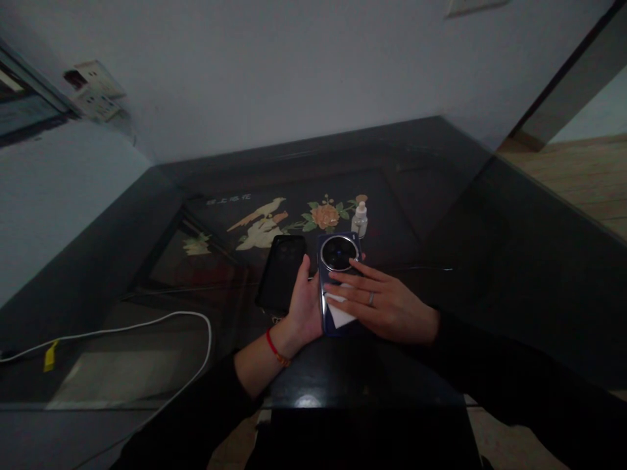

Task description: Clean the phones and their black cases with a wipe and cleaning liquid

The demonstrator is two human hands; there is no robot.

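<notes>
My left hand (302, 305) grips the left edge of a dark blue phone (336, 274) that lies back side up, with its big round camera ring facing me. A red string circles that wrist. My right hand (386, 301), wearing a ring, lies across the phone's lower half, its fingers pressing a white cloth (339, 313) against the back. A black phone case (282, 271) lies flat on the table just left of the phone. A small white dropper bottle (360, 219) stands upright just beyond the phone.
The dark glass-topped table (441, 215) has a bird and flower inlay (274, 222). A white cable (147, 323) with a yellow tag loops across the table's left part. White walls meet behind, with a socket (95, 91) at upper left. Wooden floor shows at right.
</notes>
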